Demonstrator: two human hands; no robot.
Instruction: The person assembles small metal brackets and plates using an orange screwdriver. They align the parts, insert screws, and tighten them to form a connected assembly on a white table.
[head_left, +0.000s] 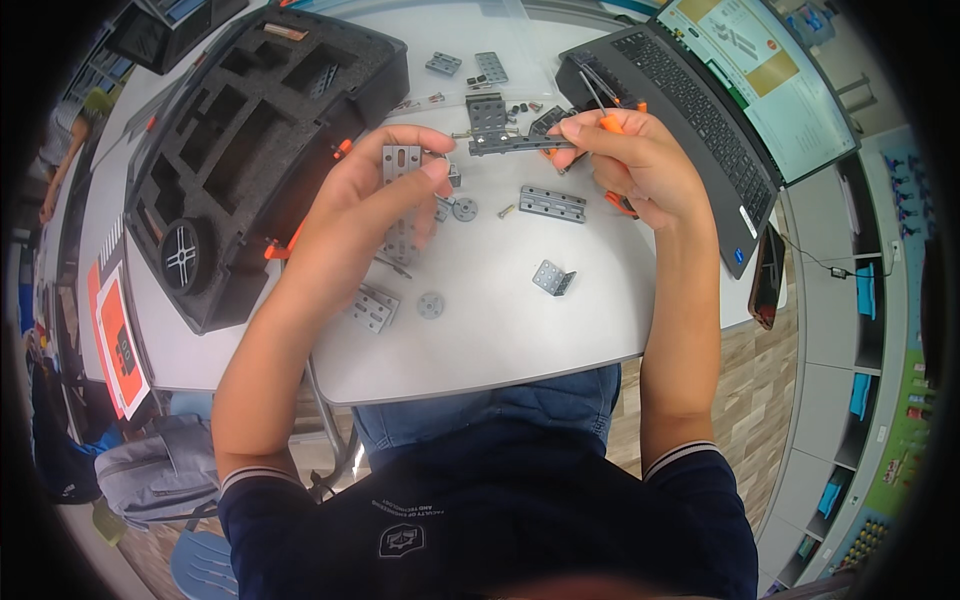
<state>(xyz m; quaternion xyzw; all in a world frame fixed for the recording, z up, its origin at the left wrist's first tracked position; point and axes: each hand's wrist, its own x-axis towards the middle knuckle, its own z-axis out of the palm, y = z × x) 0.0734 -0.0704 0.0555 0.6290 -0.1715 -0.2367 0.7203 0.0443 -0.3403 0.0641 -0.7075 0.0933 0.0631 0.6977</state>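
My left hand (375, 190) is closed around a grey perforated metal channel (402, 158), its thumb and index finger bent toward each other. My right hand (645, 165) pinches one end of a dark perforated bar (520, 145). Also in that hand is an orange-handled screwdriver (610, 122), its thin shaft pointing up and away. A grey perforated bracket (487, 112) shows just beyond the bar; whether the two are joined I cannot tell. Below the hands, a channel piece (552, 203), an angle bracket (553, 278) and a round grey disc (430, 305) lie on the table.
A black case with a foam insert (235, 140) fills the left side, a black wheel (185, 255) at its near end. An open laptop (680, 110) stands at the right, a phone (767, 275) beside it. Small plates and screws (507, 210) are scattered across the white table (480, 350).
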